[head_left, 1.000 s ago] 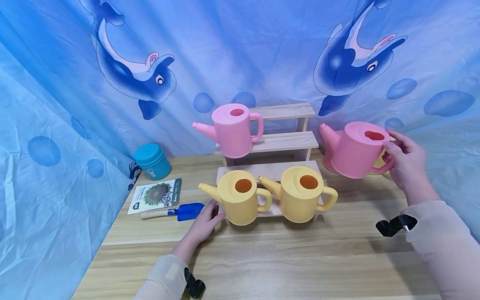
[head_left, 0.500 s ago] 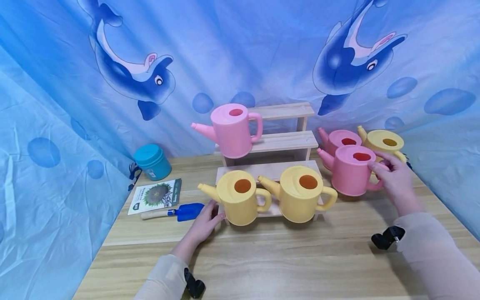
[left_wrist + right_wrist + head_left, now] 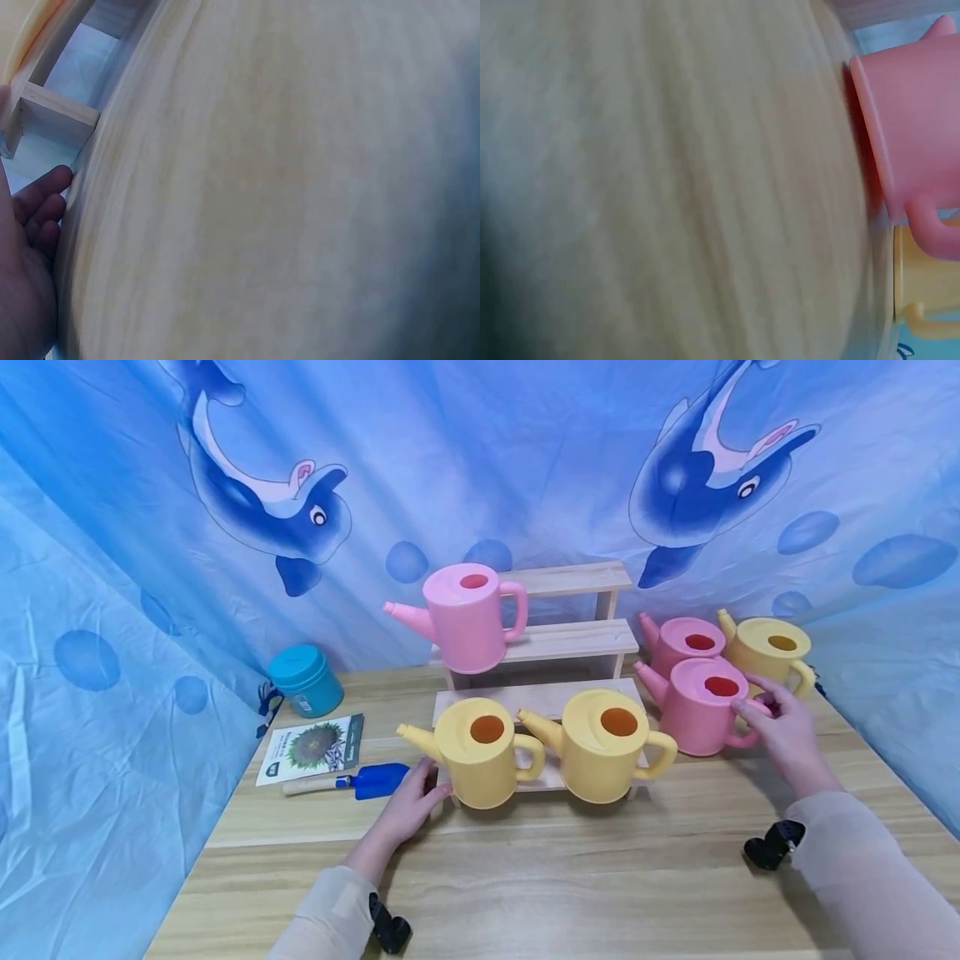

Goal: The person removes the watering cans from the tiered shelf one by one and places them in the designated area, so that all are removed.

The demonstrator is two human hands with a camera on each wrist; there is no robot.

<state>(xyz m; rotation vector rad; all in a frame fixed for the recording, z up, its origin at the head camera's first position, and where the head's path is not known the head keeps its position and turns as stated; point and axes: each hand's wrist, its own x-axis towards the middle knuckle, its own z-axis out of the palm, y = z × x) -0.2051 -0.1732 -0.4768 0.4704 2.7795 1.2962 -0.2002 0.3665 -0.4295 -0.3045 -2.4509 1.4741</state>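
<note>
In the head view my right hand pinches the handle of a pink watering can, which stands on the table at the right. Another pink watering can and a yellow watering can are just behind it. My left hand rests on the table beside the left front of the wooden stepped rack, its fingers relaxed near the rack's leg. Two yellow watering cans, the left one and the right one, stand on the bottom step. A lighter pink watering can stands higher up on the left.
On the left of the table are a teal lidded jar, a seed packet and a small blue trowel with a wooden handle. A blue dolphin-print curtain hangs behind and at the sides.
My right hand has lowered the pink watering can onto the table, in front of the other pink one, moving it down and slightly left. My left hand has stayed put.
</note>
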